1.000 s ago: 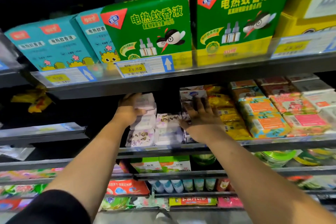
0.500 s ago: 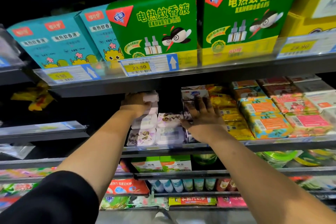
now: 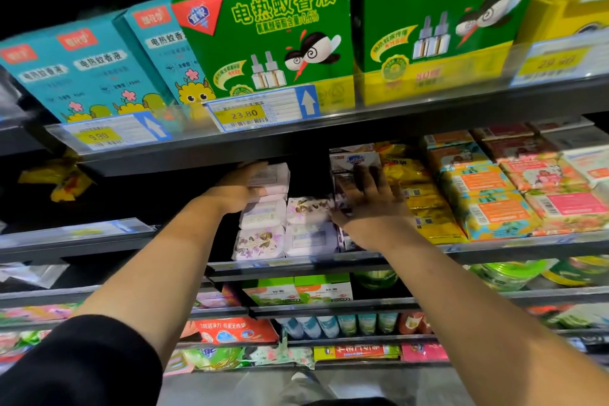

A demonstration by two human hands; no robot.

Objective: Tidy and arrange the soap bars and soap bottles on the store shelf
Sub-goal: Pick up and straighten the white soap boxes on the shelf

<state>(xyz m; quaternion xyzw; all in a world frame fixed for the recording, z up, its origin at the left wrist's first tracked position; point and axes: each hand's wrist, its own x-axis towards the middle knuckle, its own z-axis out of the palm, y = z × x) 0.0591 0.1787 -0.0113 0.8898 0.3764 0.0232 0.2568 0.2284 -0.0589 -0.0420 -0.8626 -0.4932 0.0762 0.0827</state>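
Two bare forearms reach up and forward, the left one coming out of a black sleeve (image 3: 82, 366). Below both hands, a row of small pale bottles (image 3: 329, 325) stands on a lower shelf. The left hand (image 3: 239, 188) curls its thumb and fingers round the top pink soap bar (image 3: 273, 176), which sits on a column of wrapped pink bars (image 3: 263, 216) just to that hand's right, on the soap shelf (image 3: 296, 263). Between the two hands lies a second column of floral wrapped bars (image 3: 308, 208). The right hand (image 3: 365, 208) is spread flat, its fingers (image 3: 374, 178) straight and laid against a stack of white boxed soap (image 3: 354, 160), its thumb just beside the floral wrapper. Just right of the right hand stand yellow packs (image 3: 405, 181), and farther right orange-and-teal packs (image 3: 487, 204). Above both hands, on the next shelf up, green boxes (image 3: 276, 39) and teal boxes (image 3: 82, 76) stand behind a price tag (image 3: 244, 114) reading 23.80.
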